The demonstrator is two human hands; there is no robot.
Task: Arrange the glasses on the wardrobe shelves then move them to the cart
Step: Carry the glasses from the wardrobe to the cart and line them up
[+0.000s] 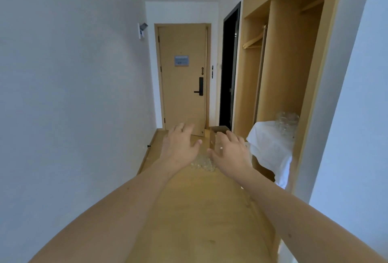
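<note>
From the head camera, your two bare arms stretch forward down a narrow hallway with a wooden floor (199,210). Your left hand (178,145) is held palm down with its fingers spread and relaxed, holding nothing. Your right hand (231,151) is just beside it, also spread wide and empty. Between and just below your two hands, a cluster of clear glasses (202,163) sits on the floor. Just beyond your right hand's fingertips stands a small cardboard box (218,131). To the right of your right hand, more glasses (287,123) sit on a white cloth (270,147), draped over a surface within the open wooden wardrobe (287,63). Far ahead of both hands is a closed wooden door (182,78).
</note>
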